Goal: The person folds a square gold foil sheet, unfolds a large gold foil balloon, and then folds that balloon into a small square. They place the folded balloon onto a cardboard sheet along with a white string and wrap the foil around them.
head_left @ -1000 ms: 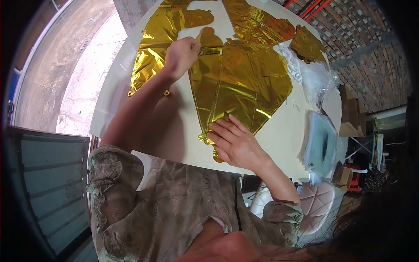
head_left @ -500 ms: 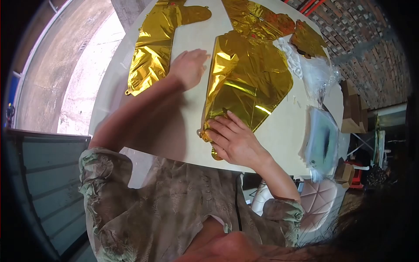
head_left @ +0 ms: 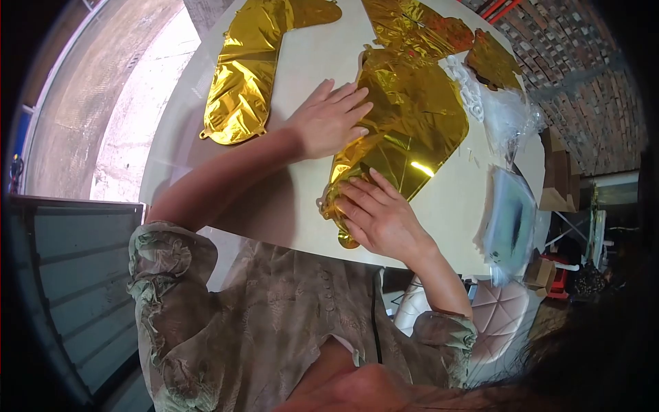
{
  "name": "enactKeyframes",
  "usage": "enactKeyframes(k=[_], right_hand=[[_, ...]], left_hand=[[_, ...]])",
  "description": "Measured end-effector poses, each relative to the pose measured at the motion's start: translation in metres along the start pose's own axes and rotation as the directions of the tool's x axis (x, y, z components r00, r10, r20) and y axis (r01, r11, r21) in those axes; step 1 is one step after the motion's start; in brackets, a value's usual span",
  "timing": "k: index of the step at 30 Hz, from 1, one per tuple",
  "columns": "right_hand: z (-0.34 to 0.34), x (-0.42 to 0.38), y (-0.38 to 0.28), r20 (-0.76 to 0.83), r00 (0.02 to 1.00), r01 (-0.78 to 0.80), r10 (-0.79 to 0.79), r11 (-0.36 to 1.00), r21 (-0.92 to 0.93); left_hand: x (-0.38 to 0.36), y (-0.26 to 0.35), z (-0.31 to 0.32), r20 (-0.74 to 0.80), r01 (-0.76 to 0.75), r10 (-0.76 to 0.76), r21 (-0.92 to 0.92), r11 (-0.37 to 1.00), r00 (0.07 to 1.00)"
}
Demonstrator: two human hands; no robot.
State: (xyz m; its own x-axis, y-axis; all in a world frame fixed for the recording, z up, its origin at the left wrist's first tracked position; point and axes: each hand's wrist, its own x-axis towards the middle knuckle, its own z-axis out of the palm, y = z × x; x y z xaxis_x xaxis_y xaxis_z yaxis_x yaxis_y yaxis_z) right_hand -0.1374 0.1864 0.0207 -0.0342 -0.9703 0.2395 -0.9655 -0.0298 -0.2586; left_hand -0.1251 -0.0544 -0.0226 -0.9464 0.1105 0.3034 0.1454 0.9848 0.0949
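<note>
A folded gold foil balloon [head_left: 419,117] lies flat on the pale table [head_left: 425,247]. My left hand [head_left: 331,122] rests at its left edge, fingers spread and fingertips on the foil. My right hand [head_left: 384,216] lies palm down over the balloon's near end, fingers stretched out; crumpled foil tabs stick out beside and below them. A second gold foil balloon [head_left: 244,82], bent like a boot, lies to the left of my left hand. Neither hand is wrapped round anything.
More gold foil [head_left: 419,27] lies at the far side, with another piece [head_left: 493,60] to its right. Clear plastic wrapping [head_left: 508,120] and a stack of plastic sleeves [head_left: 508,216] sit along the right edge. Cardboard boxes [head_left: 559,172] stand beyond the table.
My left hand has moved right, from bare table onto the balloon's left edge, and its fingers have spread. My right hand stays on the near end. The view has shifted slightly.
</note>
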Motion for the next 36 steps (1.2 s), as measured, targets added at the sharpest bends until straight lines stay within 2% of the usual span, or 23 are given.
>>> enactKeyframes(k=[2,8,11,16,18,21,23,25,29,36], right_hand=[[0.0,0.0,0.0,0.001,1.0,0.007,-0.007,1.0,-0.004],[-0.001,0.006,-0.006,-0.035,0.998,0.052,-0.053,0.999,-0.012],[-0.001,0.018,-0.009,-0.102,0.993,0.049,-0.056,0.996,-0.07],[0.007,0.011,0.0,0.018,0.996,0.085,-0.083,0.987,-0.136],[0.008,0.009,-0.002,0.012,0.997,0.071,-0.07,0.99,-0.124],[0.003,0.008,-0.008,-0.016,1.0,0.019,-0.021,0.992,-0.122],[0.002,0.004,-0.014,-0.038,0.999,-0.013,0.009,0.991,-0.132],[0.003,-0.006,-0.02,-0.108,0.986,-0.139,0.129,0.985,-0.097],[0.006,-0.019,-0.032,-0.022,0.984,-0.179,0.179,0.984,-0.009],[0.009,-0.017,-0.035,-0.04,0.986,-0.165,0.164,0.986,-0.007]], left_hand=[[0.001,0.003,0.002,0.054,0.005,-0.006,0.022,1.0,0.999],[-0.001,0.003,-0.002,0.038,-0.002,0.002,-0.018,1.0,0.999],[-0.001,0.002,0.001,0.035,0.014,-0.012,-0.053,0.998,0.999],[-0.001,0.002,0.002,0.002,0.014,-0.014,-0.067,0.998,1.0],[-0.001,0.002,-0.001,-0.014,0.017,-0.018,-0.083,0.996,1.0],[-0.001,0.002,-0.004,-0.012,-0.045,0.044,-0.074,0.996,0.999],[-0.004,0.004,-0.007,0.007,-0.144,0.145,-0.093,0.985,0.989],[-0.006,0.004,-0.011,0.038,-0.16,0.165,-0.112,0.981,0.986],[-0.012,0.002,-0.011,0.096,-0.223,0.238,-0.146,0.964,0.966],[-0.014,-0.001,-0.011,0.102,-0.301,0.316,-0.138,0.943,0.943]])
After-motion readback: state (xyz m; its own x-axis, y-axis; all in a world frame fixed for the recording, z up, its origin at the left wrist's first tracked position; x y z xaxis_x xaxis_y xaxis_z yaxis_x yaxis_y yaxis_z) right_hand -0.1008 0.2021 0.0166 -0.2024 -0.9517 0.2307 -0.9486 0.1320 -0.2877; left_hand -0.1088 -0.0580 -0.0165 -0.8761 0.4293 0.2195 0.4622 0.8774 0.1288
